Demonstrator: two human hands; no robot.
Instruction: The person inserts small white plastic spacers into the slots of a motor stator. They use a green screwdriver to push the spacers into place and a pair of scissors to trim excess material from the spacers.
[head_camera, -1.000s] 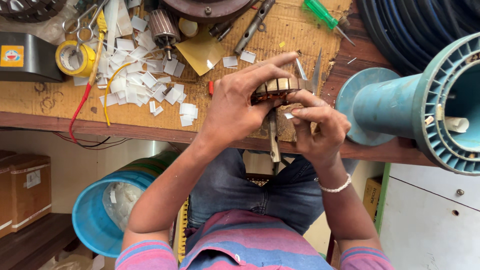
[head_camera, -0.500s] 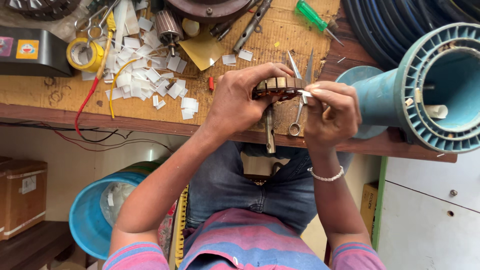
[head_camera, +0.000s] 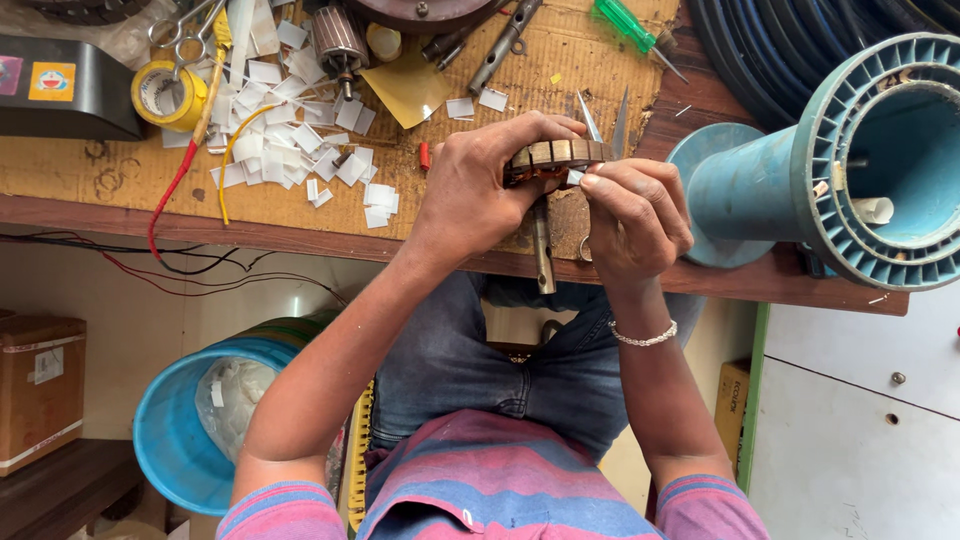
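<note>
I see the motor armature (head_camera: 552, 160) above the bench edge (head_camera: 300, 228) | left hand (head_camera: 480, 185) fingers clasp its core | right hand (head_camera: 635, 215) fingertips pinch a small white slip (head_camera: 574, 176) at a slot | risk, I judge: slip tears or drops among paper scraps (head_camera: 290, 150) left of the armature.

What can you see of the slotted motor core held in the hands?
The motor core is a brown, slotted metal drum with a steel shaft pointing toward the person, past the bench edge. The left hand wraps its side; the right hand pinches a small white slip at a slot. It is held above the cardboard-covered bench.
</note>
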